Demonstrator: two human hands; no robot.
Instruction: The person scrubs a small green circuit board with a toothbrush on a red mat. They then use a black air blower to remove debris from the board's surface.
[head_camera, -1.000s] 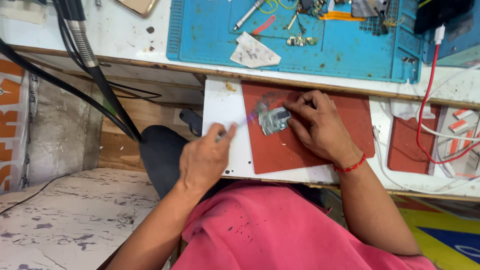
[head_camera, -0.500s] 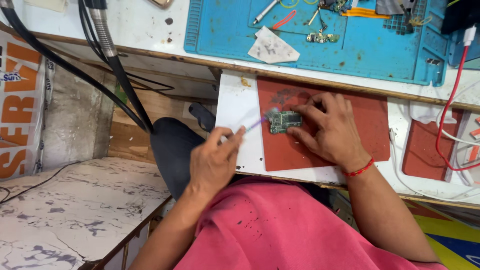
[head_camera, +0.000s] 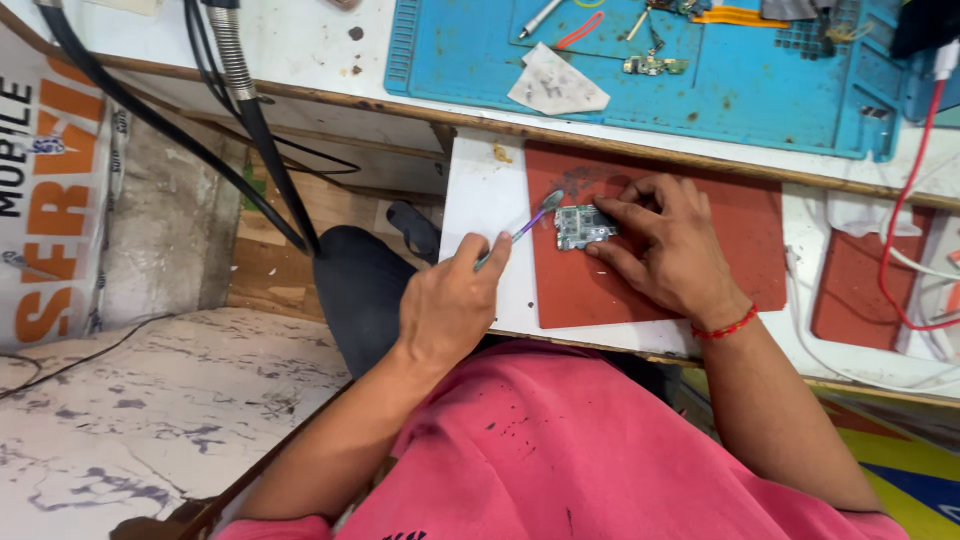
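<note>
Nearest the camera, a pink shirt (head_camera: 560, 450) and both forearms reaching forward over the lap. Left hand (head_camera: 450, 305) curled at the near edge of a white board (head_camera: 485, 200), thumb and forefinger pinched together on a slim brush-like tool (head_camera: 520, 228) with a purple shaft, tip angled up and to the right, ending just beside the small green circuit board (head_camera: 583, 226). Right hand (head_camera: 675, 250), a red thread at the wrist, laid palm down over a red mat (head_camera: 740, 235), fingers spread, index and thumb pressing the circuit board's right edge to pin it flat near the mat's upper left corner. Risks, as a judgement only: a light board pinned from one side alone, so likely to pivot or skid toward the white board under a sideways stroke of the tool; too hard a push from the tip, and tiny parts on the board scraped or knocked loose; wrist of the left hand unsupported past the edge, so a slip plausible. Pose: left elbow low, wrist bent up, tool held like a pen; right forearm slanting in from the right, wrist resting on the mat. Further off, a second red mat (head_camera: 860, 290) at the right with a red cable (head_camera: 905, 190) and white wires across it. Beyond, on the bench, a blue work mat (head_camera: 720, 90) carrying a grey cloth scrap (head_camera: 555, 85), a small part (head_camera: 650, 65) and assorted tools. Far left, black hoses (head_camera: 250, 110) hanging down past a printed banner (head_camera: 50, 200).
</note>
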